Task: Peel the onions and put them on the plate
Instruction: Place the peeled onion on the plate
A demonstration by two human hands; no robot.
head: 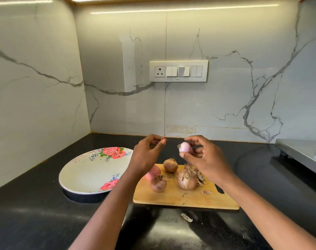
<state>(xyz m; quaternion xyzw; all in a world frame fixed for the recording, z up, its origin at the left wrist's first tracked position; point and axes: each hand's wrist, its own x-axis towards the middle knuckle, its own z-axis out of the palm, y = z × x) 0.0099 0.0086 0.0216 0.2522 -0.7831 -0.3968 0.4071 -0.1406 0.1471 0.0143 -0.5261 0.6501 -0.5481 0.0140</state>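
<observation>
Right hand (205,157), nearest, pinching peeled onion (185,148) aloft above cutting board (186,195), root end leftward; left hand (146,154) just beside, fingers curled, holding nothing discernible; three unpeeled onions (186,179) on board; floral plate (78,177) left of board, likely destination, closer to left hand.

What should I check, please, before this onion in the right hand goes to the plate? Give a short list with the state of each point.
1. Right hand holds the peeled onion firmly: ok.
2. Onion fully peeled: cannot tell, root tuft remains and the back is hidden.
3. Plate has free room: ok.
4. Left hand free of skin: cannot tell.
5. Three unpeeled onions stay on the cutting board: ok.
</observation>
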